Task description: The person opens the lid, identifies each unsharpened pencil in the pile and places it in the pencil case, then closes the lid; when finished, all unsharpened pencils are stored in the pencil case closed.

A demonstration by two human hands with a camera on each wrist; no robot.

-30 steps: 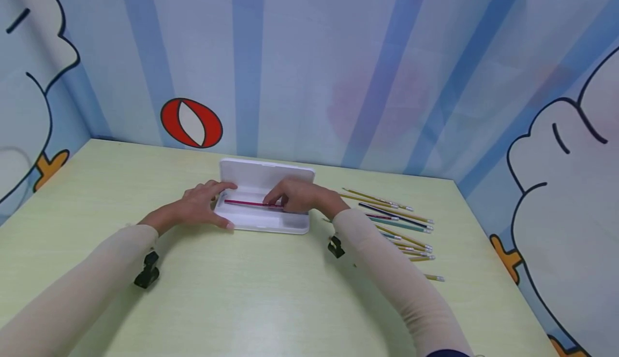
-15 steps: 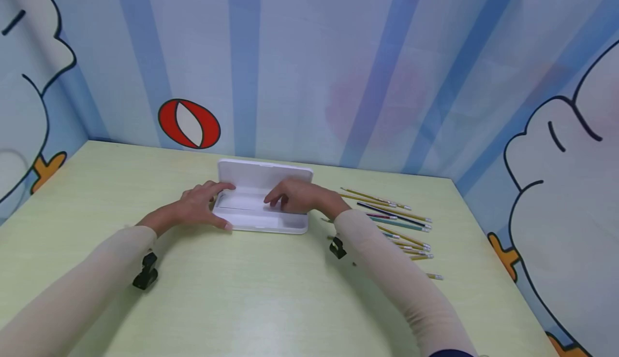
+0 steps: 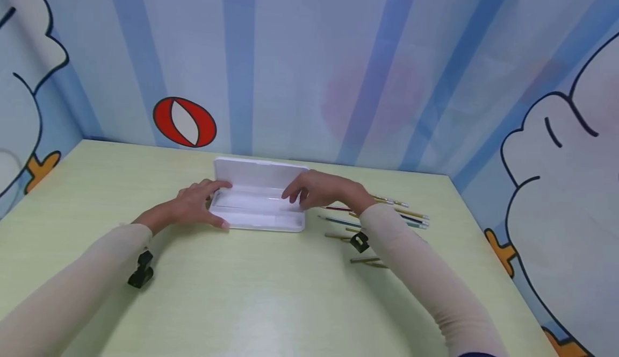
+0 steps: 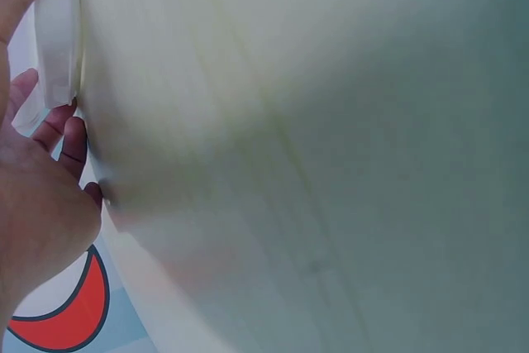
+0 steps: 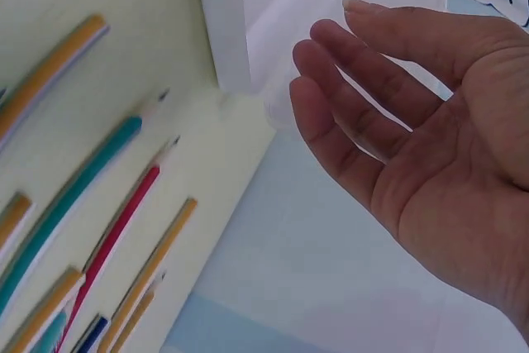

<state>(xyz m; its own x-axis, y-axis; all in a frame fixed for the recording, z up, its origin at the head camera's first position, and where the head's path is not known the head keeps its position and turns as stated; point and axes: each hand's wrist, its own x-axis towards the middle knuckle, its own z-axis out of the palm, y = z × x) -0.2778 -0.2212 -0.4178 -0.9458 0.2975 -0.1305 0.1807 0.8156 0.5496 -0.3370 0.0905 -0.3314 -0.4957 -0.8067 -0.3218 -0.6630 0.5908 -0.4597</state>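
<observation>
A white pencil case lies on the table with its lid raised at the back. At its left end, my left hand grips it, thumb at the front edge and index finger by the lid. In the left wrist view, fingertips of the left hand touch the end of the white case. My right hand hovers over the case's right end, fingers loosely bent and holding nothing. The right wrist view shows that hand relaxed beside the case. A thin line runs along the case's inside; its contents are unclear.
Several pencils lie spread to the right of the case, partly under my right forearm: a teal pencil, a red pencil and yellow ones. Behind the table rises a striped blue backdrop.
My right hand held a red pencil in the case, then let it go; the pencil dropped from sight there. The right hand has since lifted and moved right. My left hand stays on the case.
</observation>
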